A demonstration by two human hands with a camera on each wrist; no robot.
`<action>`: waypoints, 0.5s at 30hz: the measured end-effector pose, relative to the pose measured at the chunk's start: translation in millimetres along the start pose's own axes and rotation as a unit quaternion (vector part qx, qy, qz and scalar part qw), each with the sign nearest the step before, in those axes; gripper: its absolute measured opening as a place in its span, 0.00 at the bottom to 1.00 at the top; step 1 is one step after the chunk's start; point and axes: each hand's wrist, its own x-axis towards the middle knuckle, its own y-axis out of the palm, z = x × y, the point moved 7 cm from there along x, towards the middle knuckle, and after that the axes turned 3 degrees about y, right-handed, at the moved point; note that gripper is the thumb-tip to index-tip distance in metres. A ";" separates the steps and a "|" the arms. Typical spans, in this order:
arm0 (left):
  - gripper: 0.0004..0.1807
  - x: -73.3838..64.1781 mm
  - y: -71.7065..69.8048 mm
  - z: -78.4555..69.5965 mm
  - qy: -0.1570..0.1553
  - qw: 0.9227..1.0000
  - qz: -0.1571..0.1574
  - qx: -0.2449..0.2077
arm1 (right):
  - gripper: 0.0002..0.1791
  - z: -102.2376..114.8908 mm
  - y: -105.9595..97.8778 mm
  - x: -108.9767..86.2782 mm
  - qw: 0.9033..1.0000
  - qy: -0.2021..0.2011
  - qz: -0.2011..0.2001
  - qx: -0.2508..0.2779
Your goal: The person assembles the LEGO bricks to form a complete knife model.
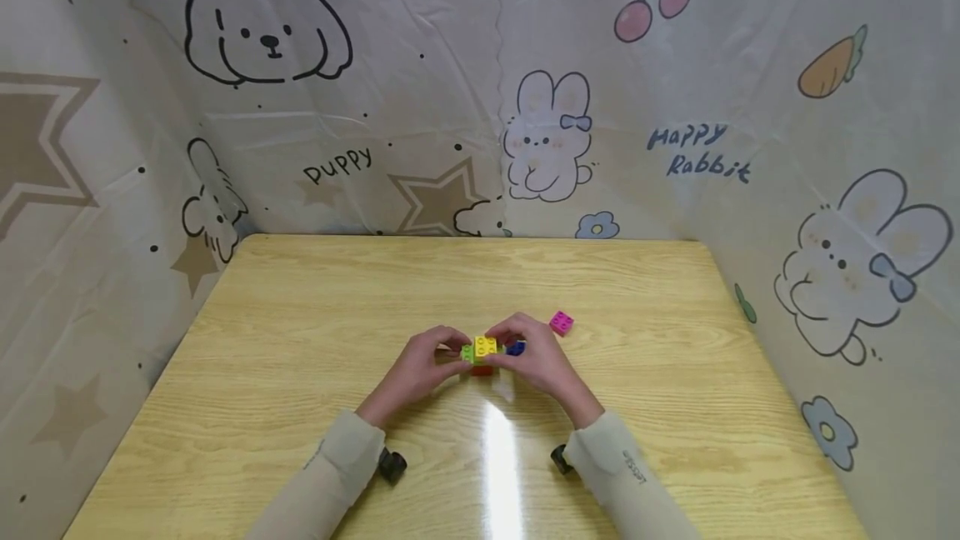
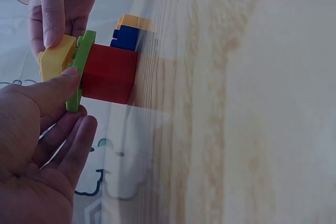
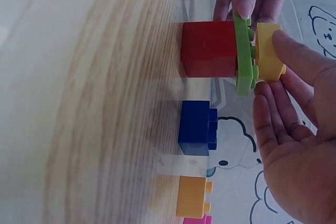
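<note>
A tall red toy brick (image 3: 209,49) stands on the table with a flat green studded plate (image 3: 243,56) on its top. My left hand (image 1: 427,363) pinches the green plate at one end between thumb and fingers. Held by my right hand (image 1: 538,354) is a yellow brick (image 3: 268,51), thumb on one side and fingers on the other. The yellow brick sits right at the plate's studs, and several of those studs show between the two pieces in the right wrist view.
Beside the red brick, on the right-hand side, stands a dark blue brick (image 3: 194,128). Past it is an orange-yellow brick (image 3: 191,197), then a pink brick (image 1: 561,323). The wooden table (image 1: 360,282) meets a printed curtain (image 1: 435,107) at its back and sides.
</note>
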 end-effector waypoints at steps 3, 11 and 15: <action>0.15 0.0 -0.2 -1.2 0.002 1.000 0.003 -0.004 | 0.16 -0.6 1.0 1.0 1.000 0.004 0.000 -0.006; 0.15 -0.8 -2.5 -1.1 0.009 1.000 -0.002 -0.014 | 0.16 1.4 3.4 3.5 1.000 0.004 0.001 -0.012; 0.16 -0.9 -1.4 -0.6 0.010 1.000 0.001 -0.014 | 0.16 0.5 3.3 3.2 1.000 0.009 0.002 -0.016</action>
